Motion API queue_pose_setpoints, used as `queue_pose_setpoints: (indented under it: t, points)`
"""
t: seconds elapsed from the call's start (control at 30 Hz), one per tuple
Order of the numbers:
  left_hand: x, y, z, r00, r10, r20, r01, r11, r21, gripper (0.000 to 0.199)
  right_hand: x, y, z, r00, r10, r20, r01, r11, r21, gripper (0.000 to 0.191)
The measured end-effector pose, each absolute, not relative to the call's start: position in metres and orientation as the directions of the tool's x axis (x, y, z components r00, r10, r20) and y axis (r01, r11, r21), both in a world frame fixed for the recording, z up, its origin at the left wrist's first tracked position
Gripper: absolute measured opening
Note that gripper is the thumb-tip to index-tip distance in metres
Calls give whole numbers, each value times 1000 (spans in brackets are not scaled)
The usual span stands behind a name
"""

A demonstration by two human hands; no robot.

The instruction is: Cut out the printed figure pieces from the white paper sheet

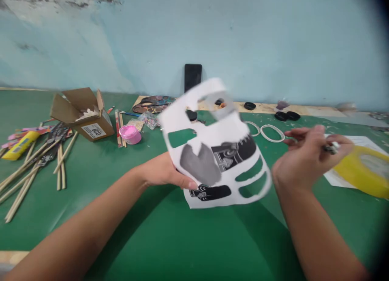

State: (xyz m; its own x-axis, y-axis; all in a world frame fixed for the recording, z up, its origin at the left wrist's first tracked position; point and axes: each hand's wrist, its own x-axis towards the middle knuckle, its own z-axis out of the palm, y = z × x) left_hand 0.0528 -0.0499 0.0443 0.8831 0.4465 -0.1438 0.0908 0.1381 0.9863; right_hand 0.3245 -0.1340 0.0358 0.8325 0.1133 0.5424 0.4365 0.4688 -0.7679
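My left hand pinches the lower left edge of a white paper sheet, thumb on top. The sheet is tilted above the table and has several cut-out openings, with black and grey printed shapes beside them. To the right, my right hand is raised with its fingers curled. A small dark and silvery thing shows between those fingers; its kind is too blurred to tell. Just left of the right fingertips lies a white ring, with another one partly behind the sheet.
A yellow tape roll lies on white paper at right. An open cardboard box, a pink tub, a yellow tube and wooden sticks are at left. A phone leans on the wall behind the green table.
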Motion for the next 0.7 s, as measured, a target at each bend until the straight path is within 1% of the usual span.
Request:
queue_pose_setpoints:
  t: [0.07, 0.1, 0.17, 0.23, 0.3, 0.33, 0.37, 0.4, 0.43, 0.47, 0.5, 0.53, 0.57, 0.6, 0.63, 0.7]
  points:
    - [51, -40, 38, 853, 443, -276, 239, 140, 961, 27, 329, -136, 39, 786, 57, 616, 508, 509, -695, 21]
    - [50, -35, 34, 827, 464, -318, 283, 145, 948, 30, 329, -137, 40, 766, 71, 639, 516, 526, -676, 18]
    - [51, -30, 26, 785, 488, -382, 355, 150, 923, 37, 325, -139, 43, 731, 155, 665, 506, 531, -680, 14]
    - [53, -30, 19, 751, 510, -419, 399, 155, 904, 39, 321, -142, 46, 689, 171, 704, 564, 483, -670, 25]
    - [55, -34, 14, 715, 555, -424, 409, 160, 898, 37, 317, -144, 50, 647, 98, 756, 663, 417, -622, 32]
    - [57, -37, 12, 694, 589, -414, 400, 162, 902, 37, 315, -145, 51, 645, 72, 760, 676, 408, -613, 34]
    - [58, -40, 11, 670, 630, -393, 383, 160, 910, 38, 312, -147, 51, 666, 106, 739, 639, 430, -637, 38]
    - [59, -44, 10, 646, 669, -366, 367, 149, 918, 39, 307, -148, 50, 693, 189, 695, 557, 471, -684, 42]
    - [60, -46, 9, 625, 700, -345, 364, 128, 922, 41, 301, -148, 48, 703, 321, 635, 439, 506, -743, 45]
    - [61, -49, 8, 606, 725, -327, 380, 97, 920, 42, 294, -149, 44, 648, 530, 547, 285, 497, -819, 47]
    - [61, -50, 8, 586, 750, -306, 410, 50, 910, 42, 286, -149, 38, 561, 670, 486, 189, 468, -863, 41]
    - [62, -50, 7, 566, 776, -277, 447, -7, 894, 43, 277, -149, 32, 421, 815, 398, 149, 371, -917, 30]
    - [61, -50, 7, 548, 801, -242, 480, -64, 875, 45, 268, -149, 25, 296, 902, 314, 160, 278, -947, 25]
    - [61, -49, 7, 533, 821, -204, 500, -111, 859, 47, 261, -147, 18, 189, 954, 231, 190, 195, -962, 22]
    - [61, -47, 7, 522, 836, -169, 506, -144, 851, 49, 254, -146, 11, 109, 983, 145, 219, 119, -968, 20]
    - [59, -43, 6, 518, 843, -146, 490, -152, 858, 54, 247, -141, 0, 16, 999, 33, 260, 28, -965, 18]
